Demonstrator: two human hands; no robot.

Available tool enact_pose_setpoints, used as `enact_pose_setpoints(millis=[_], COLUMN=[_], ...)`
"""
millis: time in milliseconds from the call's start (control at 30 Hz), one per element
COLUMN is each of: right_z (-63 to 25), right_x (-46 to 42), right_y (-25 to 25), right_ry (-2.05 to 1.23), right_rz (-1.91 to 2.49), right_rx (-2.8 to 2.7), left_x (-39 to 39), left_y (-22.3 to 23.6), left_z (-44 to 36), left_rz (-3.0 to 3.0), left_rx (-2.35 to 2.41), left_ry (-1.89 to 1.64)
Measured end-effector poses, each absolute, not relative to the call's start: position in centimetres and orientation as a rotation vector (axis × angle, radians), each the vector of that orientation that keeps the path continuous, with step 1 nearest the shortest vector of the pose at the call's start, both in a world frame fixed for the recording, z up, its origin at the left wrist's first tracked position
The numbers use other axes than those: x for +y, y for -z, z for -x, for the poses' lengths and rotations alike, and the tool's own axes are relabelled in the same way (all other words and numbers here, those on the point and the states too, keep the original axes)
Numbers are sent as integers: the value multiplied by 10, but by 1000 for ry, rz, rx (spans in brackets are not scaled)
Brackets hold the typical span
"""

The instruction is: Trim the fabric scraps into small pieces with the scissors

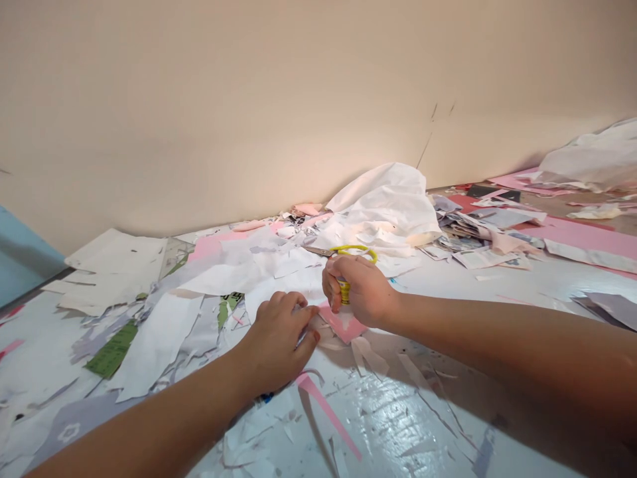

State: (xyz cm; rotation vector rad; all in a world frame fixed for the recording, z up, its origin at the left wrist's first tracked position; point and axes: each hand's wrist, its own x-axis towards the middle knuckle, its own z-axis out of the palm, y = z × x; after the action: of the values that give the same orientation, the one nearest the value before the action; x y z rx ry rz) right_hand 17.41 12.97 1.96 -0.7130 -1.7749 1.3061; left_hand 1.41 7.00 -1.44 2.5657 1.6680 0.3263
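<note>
My right hand (355, 290) grips a pair of yellow-handled scissors (354, 252), with one yellow loop showing above the knuckles and the metal blades (318, 251) pointing left over the paper scraps. A small pink paper piece (343, 324) lies just below that hand. My left hand (281, 342) rests a short way to the left, its fingers curled over the edge of a white paper sheet (279, 285). The blades do not touch my left hand. The fingers hide what lies under them.
A heap of crumpled white material (385, 206) rises behind the scissors against a beige wall (249, 99). Cut paper scraps cover the glossy white surface (398, 425). Pink sheets (587, 240) and printed papers (478, 229) lie at the right, and a green scrap (112, 348) lies at the left.
</note>
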Motion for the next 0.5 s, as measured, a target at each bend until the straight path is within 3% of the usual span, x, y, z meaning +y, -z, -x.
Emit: enact_pose_setpoints(millis=[500], right_z=[-198], right_x=[141], right_y=[-14], right_ry=[-1188], right_rz=[799], right_rx=[-1727], left_x=[69], left_y=[11], left_z=[-16], left_rz=[-2551], left_rx=[1665], left_ry=[-308])
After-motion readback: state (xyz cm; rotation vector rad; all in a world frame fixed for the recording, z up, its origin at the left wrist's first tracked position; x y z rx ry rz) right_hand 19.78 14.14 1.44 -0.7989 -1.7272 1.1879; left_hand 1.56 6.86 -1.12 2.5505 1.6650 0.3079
